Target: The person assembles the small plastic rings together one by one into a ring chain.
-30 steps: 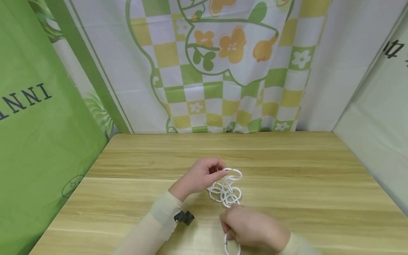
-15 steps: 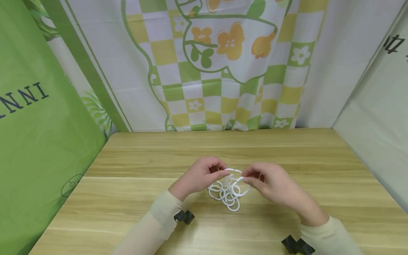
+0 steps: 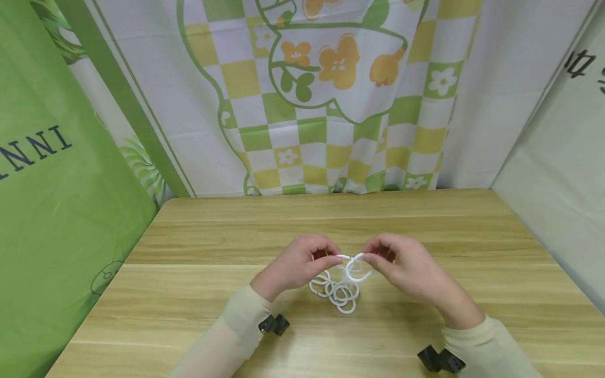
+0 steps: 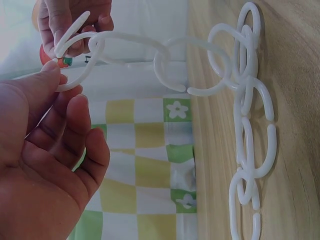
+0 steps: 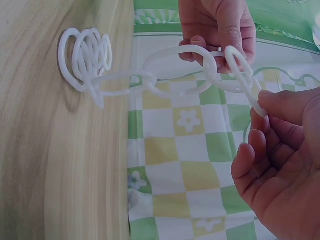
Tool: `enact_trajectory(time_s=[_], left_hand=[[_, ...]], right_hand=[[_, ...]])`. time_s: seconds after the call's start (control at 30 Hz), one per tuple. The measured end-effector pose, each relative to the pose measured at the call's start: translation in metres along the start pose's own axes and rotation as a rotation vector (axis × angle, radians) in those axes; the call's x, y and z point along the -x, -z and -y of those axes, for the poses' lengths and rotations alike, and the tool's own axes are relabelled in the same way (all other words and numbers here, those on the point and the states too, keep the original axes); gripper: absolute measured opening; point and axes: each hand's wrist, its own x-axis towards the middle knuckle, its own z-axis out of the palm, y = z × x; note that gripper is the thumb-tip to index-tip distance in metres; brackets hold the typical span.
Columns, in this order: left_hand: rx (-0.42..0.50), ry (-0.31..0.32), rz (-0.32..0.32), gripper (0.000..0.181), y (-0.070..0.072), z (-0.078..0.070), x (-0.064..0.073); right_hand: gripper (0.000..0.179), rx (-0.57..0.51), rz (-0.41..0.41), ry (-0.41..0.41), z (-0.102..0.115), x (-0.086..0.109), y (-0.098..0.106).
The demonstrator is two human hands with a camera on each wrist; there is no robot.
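In the head view, my left hand (image 3: 299, 263) pinches the end link (image 4: 82, 75) of a white plastic chain between thumb and fingertips, raised over the table. My right hand (image 3: 407, 266) faces it and pinches a white C-shaped link (image 5: 246, 85) by one side. In both wrist views this link meets the end link, crossing it close to my left fingertips; whether it is hooked through cannot be told. From the end link the chain (image 4: 132, 39) slopes down to a heap of joined links (image 5: 87, 60) on the tabletop. Small gaps show in several links.
A wood-grain table (image 3: 227, 231) lies under both hands. Behind it hangs a checked, flowered curtain (image 3: 314, 134), with a green cloth (image 3: 61, 226) at left and a pale one (image 3: 557, 173) at right. Black wrist cameras (image 3: 274, 324) sit on both sleeves.
My right hand has come up from the table's near edge with the loose link and brought it left to the end link. My left hand has stayed almost still, holding the end link.
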Motion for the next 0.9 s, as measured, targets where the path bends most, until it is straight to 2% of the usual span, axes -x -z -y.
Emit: enact_trajectory(time_s=[0.37,0.6,0.7,0.8,0.9], left_hand=[[-0.005,-0.047,0.013,0.008,0.000,-0.002,0.000],[0.041,-0.051,-0.005,0.006,-0.001,0.000,0.002],[0.062,-0.052,0.012,0.006,0.000,0.000,0.001],[0.061,-0.004,0.058,0.016,0.005,0.003,0.000],[0.012,0.099,0.106,0.026,0.013,0.012,0.001]], right_hand=[[0.009,-0.009,0.011,-0.026,0.000,-0.001,-0.005],[0.007,0.004,0.029,-0.006,0.002,-0.001,-0.010],[0.007,0.011,0.002,0.023,0.002,-0.002,-0.010],[0.006,0.036,-0.060,0.038,0.001,-0.003,-0.005],[0.006,0.068,-0.110,0.019,0.001,-0.002,0.002]])
